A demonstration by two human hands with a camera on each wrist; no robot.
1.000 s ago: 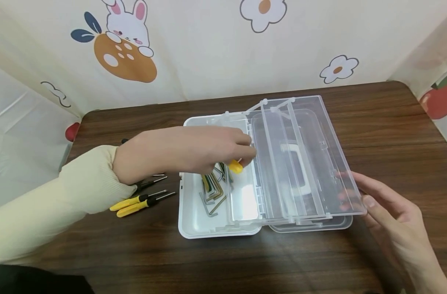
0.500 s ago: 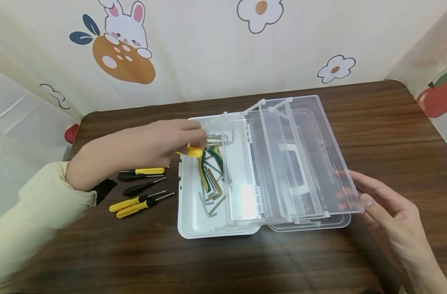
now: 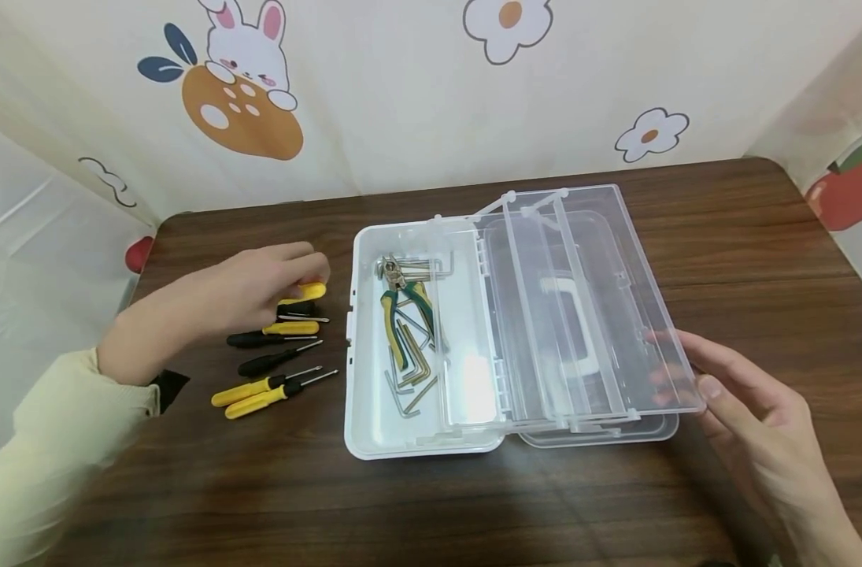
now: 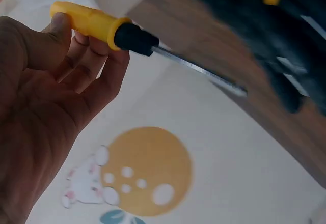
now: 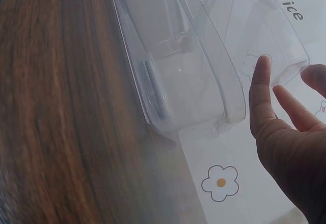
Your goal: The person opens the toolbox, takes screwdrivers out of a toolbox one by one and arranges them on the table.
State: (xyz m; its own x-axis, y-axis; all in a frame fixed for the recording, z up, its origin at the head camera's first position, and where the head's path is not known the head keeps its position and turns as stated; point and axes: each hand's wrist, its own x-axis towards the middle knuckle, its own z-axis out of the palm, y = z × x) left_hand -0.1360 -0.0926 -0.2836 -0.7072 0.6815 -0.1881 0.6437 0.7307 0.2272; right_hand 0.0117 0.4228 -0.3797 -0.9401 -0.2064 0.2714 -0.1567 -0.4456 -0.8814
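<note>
My left hand [image 3: 214,295] pinches a yellow-handled screwdriver [image 4: 91,23] between thumb and fingertips. Its black collar and metal shaft show in the left wrist view. In the head view this hand is at the screwdrivers [image 3: 260,402] lying left of the white toolbox [image 3: 354,429]; they have yellow or black handles. Inside the box are green-and-yellow pliers [image 3: 390,315] and several hex keys [image 3: 402,402]. My right hand [image 3: 763,425] holds the near right corner of the clear folding tray [image 3: 646,299], thumb at the edge and fingers seen through the plastic.
The toolbox's clear lid [image 3: 667,429] lies folded open to the right under the tray, with a white handle [image 3: 582,331]. A brown wooden table [image 3: 431,512] carries everything. Behind it hangs a pale curtain [image 3: 402,102] printed with a rabbit and flowers.
My left hand has moved left with the yellow-handled screwdriver, from over the toolbox to the other screwdrivers, uncovering the pliers. The right hand and the tray have stayed in place.
</note>
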